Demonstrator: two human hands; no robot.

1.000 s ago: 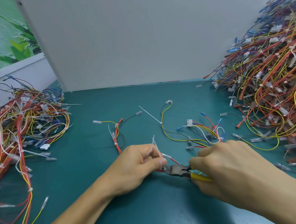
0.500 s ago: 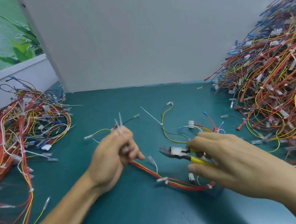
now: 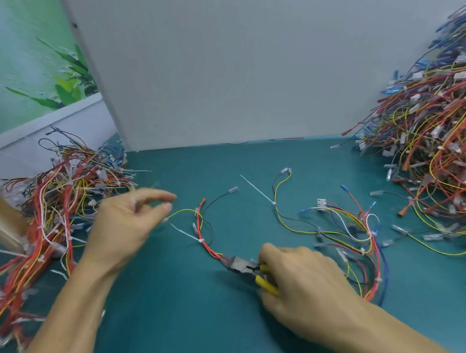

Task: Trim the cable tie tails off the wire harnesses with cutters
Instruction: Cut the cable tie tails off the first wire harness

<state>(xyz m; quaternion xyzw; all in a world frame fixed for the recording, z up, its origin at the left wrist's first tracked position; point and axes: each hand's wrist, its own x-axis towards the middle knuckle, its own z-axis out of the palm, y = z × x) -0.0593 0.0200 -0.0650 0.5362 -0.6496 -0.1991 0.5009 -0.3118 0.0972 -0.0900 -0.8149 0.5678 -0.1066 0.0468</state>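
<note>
Right grip [image 3: 301, 284]: clenched round the yellow handles of the cutters [image 3: 243, 267], whose nose lies against the red wires of the harness [image 3: 200, 228] on the bench [image 3: 166, 316]. Left grip [image 3: 128, 226]: released, fingers loosely spread, hovering just beside the harness's yellow lead, holding nothing I can make out. Item outstanding: white tie tail [image 3: 185, 234], standing out leftward from its tie on the red bundle, uncut; a second tail [image 3: 255, 188] on the yellow-and-black lead farther back. Method, as I judge it: pin the bundle beside the tie with my left grip, bring the blades flush to the tie head, keep every wire out of the bite, then squeeze. Clearances: bare bench between my forearms and ahead of the harness, enough to swing the cutters. Left pile [image 3: 51, 214] crowds my left wrist. Right pile [image 3: 431, 178] is well apart, though loose leads lie just beside my right grip. White panel [image 3: 219, 68] closes the back.
</note>
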